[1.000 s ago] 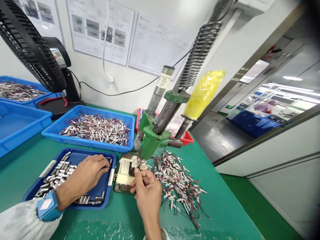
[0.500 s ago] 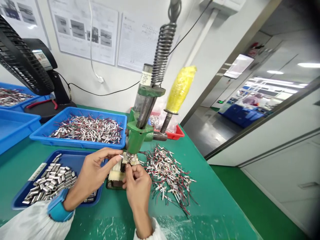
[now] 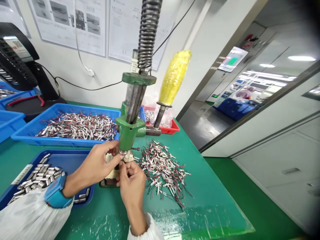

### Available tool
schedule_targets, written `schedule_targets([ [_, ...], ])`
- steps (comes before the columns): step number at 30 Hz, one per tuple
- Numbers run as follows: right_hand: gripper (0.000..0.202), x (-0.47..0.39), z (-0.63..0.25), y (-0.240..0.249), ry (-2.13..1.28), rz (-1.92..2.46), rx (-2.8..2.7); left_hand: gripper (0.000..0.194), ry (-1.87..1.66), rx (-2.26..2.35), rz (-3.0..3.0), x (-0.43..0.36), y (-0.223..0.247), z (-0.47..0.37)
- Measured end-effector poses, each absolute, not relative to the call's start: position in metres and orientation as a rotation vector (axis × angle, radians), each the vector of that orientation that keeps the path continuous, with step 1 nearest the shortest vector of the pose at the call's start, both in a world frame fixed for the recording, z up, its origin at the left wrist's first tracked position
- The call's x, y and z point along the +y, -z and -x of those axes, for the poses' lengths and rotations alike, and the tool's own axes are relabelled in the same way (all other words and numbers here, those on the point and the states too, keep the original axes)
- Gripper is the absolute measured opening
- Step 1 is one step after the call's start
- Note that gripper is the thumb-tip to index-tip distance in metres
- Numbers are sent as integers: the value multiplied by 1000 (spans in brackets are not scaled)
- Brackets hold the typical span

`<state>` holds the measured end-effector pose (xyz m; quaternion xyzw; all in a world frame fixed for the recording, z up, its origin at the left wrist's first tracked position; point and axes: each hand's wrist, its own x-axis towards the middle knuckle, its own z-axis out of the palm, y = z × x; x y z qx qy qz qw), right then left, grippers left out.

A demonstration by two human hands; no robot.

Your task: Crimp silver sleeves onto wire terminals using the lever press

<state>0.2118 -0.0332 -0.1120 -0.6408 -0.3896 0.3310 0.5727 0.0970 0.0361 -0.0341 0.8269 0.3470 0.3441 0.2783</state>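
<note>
Both of my hands meet at the foot of a green hand press. My left hand, coming from the left, has its thumb and index finger closed around a tiny silvery piece, mostly hidden by the fingertips. Close against it, my right hand is pinched at the front of the press fixture; what its fingers hold is hidden. Right of the press lies a loose pile of small metal parts with red and dark wires. Left of my wrist, a dark blue tray holds short metal cylinders.
A larger blue bin of wired parts stands behind the tray. The press lever has a yellow-wrapped grip. Behind it sits a red tray. A black fan and red-handled pliers are at far left.
My left fingertips have come in to the press, beside my right hand, with the silvery piece. The view has shifted, so the surroundings appear further left.
</note>
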Motion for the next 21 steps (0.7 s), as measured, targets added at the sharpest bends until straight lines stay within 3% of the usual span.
schedule_targets([
  [7,48,-46,-228,101,-997,1455,-991,33,-1049,953,-2140,32,58,-87],
  [11,46,-63,-262,70,-647,1483,-1025,39,-1098,953,-2033,32,73,-80],
  [16,55,-29,-299,-43,9,1401,-1021,29,-1092,912,-2006,38,80,-75],
  [21,62,24,-293,-153,-20,1445,-1245,27,-1103,881,-2006,38,79,-76],
])
